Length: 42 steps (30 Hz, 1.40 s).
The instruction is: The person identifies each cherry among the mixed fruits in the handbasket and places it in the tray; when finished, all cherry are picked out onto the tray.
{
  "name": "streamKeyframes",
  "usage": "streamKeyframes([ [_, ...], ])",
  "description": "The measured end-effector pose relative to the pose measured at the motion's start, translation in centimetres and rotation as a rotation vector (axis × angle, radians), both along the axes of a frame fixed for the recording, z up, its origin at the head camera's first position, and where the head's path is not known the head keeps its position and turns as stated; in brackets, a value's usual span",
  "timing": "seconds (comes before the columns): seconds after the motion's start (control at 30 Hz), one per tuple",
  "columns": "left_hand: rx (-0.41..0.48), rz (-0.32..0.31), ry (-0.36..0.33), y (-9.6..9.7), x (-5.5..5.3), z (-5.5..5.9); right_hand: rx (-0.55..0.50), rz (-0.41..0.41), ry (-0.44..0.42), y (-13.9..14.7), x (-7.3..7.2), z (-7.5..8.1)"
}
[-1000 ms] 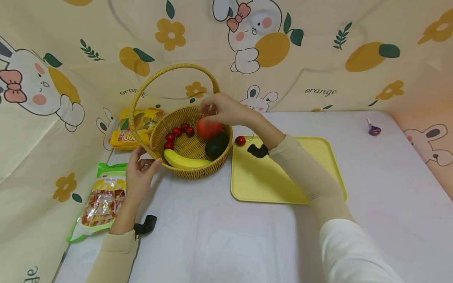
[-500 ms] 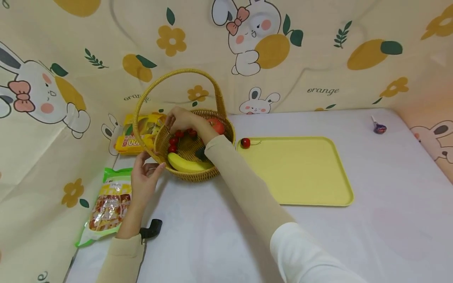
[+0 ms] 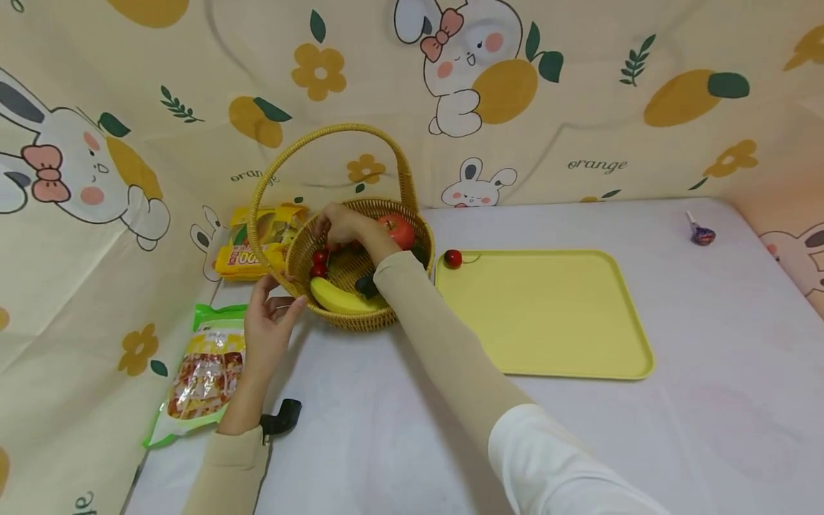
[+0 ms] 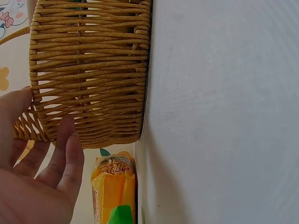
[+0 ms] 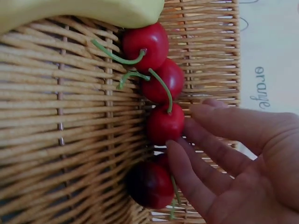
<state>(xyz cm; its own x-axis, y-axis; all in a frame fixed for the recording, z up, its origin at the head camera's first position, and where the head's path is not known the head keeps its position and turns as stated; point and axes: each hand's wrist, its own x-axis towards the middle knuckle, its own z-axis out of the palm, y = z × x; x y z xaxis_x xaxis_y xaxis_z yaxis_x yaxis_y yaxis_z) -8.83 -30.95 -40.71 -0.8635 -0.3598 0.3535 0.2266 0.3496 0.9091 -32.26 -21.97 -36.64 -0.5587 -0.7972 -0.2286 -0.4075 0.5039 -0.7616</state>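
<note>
The yellow wicker basket (image 3: 370, 322) stands tilted in the head view. My left hand (image 3: 270, 325) grips its left rim near the foot of the handle; in the left wrist view thumb and fingers lie on either side of the weave (image 4: 88, 70). My right hand (image 3: 344, 225) reaches into the basket. In the right wrist view its extended fingertips touch a red cherry (image 5: 164, 125), one of several in a row along the wall. A banana (image 3: 341, 297) lies at the front, a red apple (image 3: 398, 230) at the back right. The forearm mostly hides a dark avocado (image 3: 420, 254).
A yellow tray (image 3: 553, 322) lies right of the basket, with one cherry (image 3: 453, 259) at its back left corner. Yellow snack packs (image 3: 247, 261) and a green-edged food bag (image 3: 206, 372) are at the left. A lollipop (image 3: 700, 232) lies far right.
My right hand has moved left from above the apple, down into the basket to the cherries. The left hand keeps its hold on the rim. The view has shifted slightly.
</note>
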Motion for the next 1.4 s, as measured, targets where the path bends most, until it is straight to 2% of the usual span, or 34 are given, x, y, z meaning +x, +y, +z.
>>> streamKeyframes([
  [0.13,0.007,0.017,-0.017,-0.6,-0.2,-0.9,0.045,0.016,0.004,0.0,-0.2,-0.3],
  [0.23,0.006,0.019,-0.013,-0.8,-0.3,-1.2,0.073,0.032,0.038,0.1,-0.3,-0.5],
  [0.5,-0.001,-0.004,0.002,-0.4,-0.6,-1.2,0.114,0.045,0.111,0.7,-0.3,-0.9],
  [0.63,-0.001,-0.007,-0.004,-0.1,-0.8,-1.3,0.169,0.068,0.179,0.9,-0.1,-0.4],
  [0.73,-0.001,0.006,-0.022,0.1,-0.6,-1.2,0.224,0.125,0.298,0.9,0.6,1.2],
  [0.83,-0.002,0.023,-0.032,0.2,-0.1,-0.7,0.216,0.222,0.395,1.6,1.5,4.3],
  [0.87,-0.008,0.027,-0.035,0.4,0.0,-0.3,0.173,0.258,0.416,2.3,1.8,5.4],
  [0.93,-0.015,0.028,-0.036,0.5,0.4,0.3,0.05,0.331,0.403,4.3,2.2,7.4],
  [1.03,-0.032,0.029,-0.038,0.5,0.7,0.9,-0.187,0.374,0.335,9.1,2.3,9.1],
  [1.1,-0.029,0.029,-0.031,0.1,0.5,0.4,-0.31,0.34,0.281,12.9,1.9,9.1],
  [1.2,-0.02,0.024,-0.005,-0.4,0.1,-0.4,-0.399,0.198,0.218,18.7,0.8,7.7],
  [1.27,-0.008,0.015,0.012,-0.5,-0.1,-0.6,-0.415,0.089,0.179,22.2,0.1,6.1],
  [1.4,-0.007,0.0,0.012,0.4,0.2,0.5,-0.371,-0.112,0.137,27.9,-0.8,2.6],
])
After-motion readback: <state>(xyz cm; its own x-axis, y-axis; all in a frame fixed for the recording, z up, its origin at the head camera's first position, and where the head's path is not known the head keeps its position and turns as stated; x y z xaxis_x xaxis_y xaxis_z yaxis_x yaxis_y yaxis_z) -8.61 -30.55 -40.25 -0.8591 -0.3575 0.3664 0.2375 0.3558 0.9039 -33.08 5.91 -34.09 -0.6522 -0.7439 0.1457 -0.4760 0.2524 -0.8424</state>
